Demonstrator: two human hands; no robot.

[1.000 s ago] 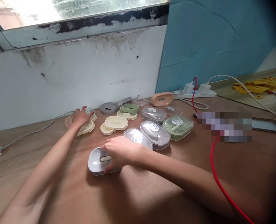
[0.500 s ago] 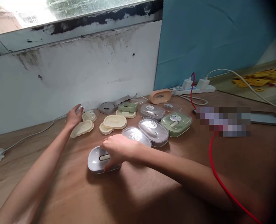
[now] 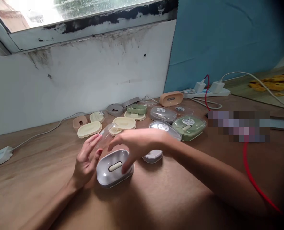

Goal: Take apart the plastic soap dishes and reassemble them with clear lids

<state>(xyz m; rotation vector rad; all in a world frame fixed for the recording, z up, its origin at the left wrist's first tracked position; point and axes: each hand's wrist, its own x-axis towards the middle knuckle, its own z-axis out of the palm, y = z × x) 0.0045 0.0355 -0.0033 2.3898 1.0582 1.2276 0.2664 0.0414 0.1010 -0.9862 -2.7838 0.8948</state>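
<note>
A pale lilac-grey oval case (image 3: 106, 169) with a cream inset in its top slot sits in front of me on the wooden table. My left hand (image 3: 85, 161) grips a clear plastic cover (image 3: 107, 135), tilted just behind the case's left end. Over the case's right end, my right hand (image 3: 138, 147) is arched with thumb and fingers apart. Its thumb overlaps the case's right edge; whether it touches is unclear. Partly hidden behind that hand is another lilac case (image 3: 153, 155).
Covered cases in grey (image 3: 163, 114) and green (image 3: 189, 127) stand behind on the right. Cream oval bases (image 3: 89, 128), an orange shell (image 3: 171, 99) and a small peach piece (image 3: 79, 122) lie near the wall. A red cable (image 3: 249, 172) crosses the right side, below a power strip (image 3: 206, 93).
My left hand has come from the back left toward the case, bringing the clear cover. My right hand has loosened from the case and lifted slightly. The view has shifted a little left.
</note>
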